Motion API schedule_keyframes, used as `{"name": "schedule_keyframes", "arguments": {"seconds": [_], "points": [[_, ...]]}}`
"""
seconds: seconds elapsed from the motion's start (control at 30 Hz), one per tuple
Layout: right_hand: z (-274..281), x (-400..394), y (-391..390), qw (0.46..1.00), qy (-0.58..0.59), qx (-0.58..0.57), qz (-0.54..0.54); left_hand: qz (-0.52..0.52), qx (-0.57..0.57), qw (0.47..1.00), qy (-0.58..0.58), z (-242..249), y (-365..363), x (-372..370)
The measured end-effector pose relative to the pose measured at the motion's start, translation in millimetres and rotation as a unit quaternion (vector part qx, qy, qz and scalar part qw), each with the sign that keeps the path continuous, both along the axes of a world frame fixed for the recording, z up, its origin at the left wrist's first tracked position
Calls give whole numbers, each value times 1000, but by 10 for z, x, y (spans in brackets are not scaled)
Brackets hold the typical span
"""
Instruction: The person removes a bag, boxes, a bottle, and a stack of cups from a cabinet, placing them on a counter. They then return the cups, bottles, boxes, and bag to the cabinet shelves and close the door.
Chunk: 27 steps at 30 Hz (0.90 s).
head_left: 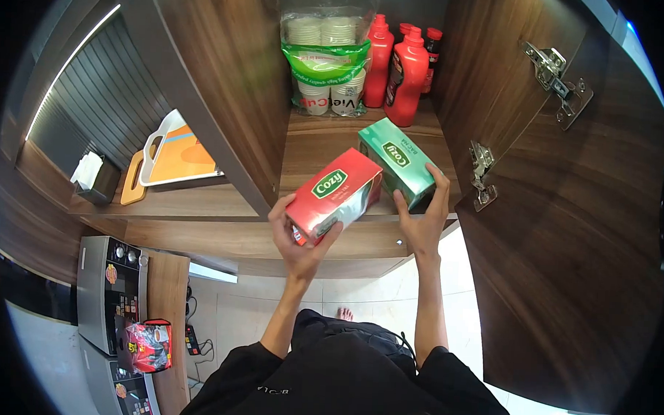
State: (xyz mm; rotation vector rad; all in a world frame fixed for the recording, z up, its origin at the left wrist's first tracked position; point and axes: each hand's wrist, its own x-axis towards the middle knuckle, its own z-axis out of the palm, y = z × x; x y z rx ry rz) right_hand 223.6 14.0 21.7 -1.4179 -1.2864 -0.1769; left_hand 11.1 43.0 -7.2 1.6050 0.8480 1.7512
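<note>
My left hand is closed round the near end of a red Cozy tea box, thumb along its side and fingers at the left edge. Beside it, my right hand grips the near end of a green Cozy tea box between thumb and fingers. Both boxes are tilted, their far ends angled toward each other over the front of the wooden cabinet shelf. The right side of the red box overlaps the green box's lower left side in this view.
Behind the boxes stand a bag of paper cups and several red bottles. An open cabinet door with metal hinges is on the right. Left are a tray, a tissue box and a red packet.
</note>
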Motion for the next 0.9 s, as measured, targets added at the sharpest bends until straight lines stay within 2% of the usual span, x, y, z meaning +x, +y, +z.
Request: {"name": "schedule_keyframes", "arguments": {"seconds": [0.03, 0.17, 0.23, 0.3, 0.33, 0.43, 0.57, 0.6, 0.67, 0.77, 0.9], "points": [[-28, 1, -25, 1000, -1, -1, 13, -24, -30, 997, -61, 54, -76, -25], [-182, -41, -145, 973, 201, 44, 104, -80, -13, 967, -241, 280, -223, -183], [-161, -108, -262, 944, 297, 62, 128, -40, -6, 962, -269, 280, -244, -266], [-231, -166, -395, 881, 428, 90, 180, 13, -14, 958, -285, 244, -306, -326], [-298, -199, -457, 831, 500, 111, 218, -17, -37, 938, -344, 274, -387, -286], [-349, -501, -675, 744, 595, 104, 285, -58, -102, 884, -452, 293, -690, -44], [-332, -902, -955, 687, 629, 26, 363, -48, -134, 908, -395, -512, -826, -22], [-382, -943, -1037, 690, 618, 8, 377, -57, -140, 909, -389, -515, -859, -33], [-561, -1021, -1149, 650, 673, 13, 353, -65, -145, 907, -390, -492, -901, 7], [-527, -1011, -1165, 752, 561, -115, 327, -49, -178, 910, -372, -177, -925, 2], [-631, -908, -1290, 755, 545, -172, 322, -49, -266, 904, -331, -267, -1097, -75]]}}
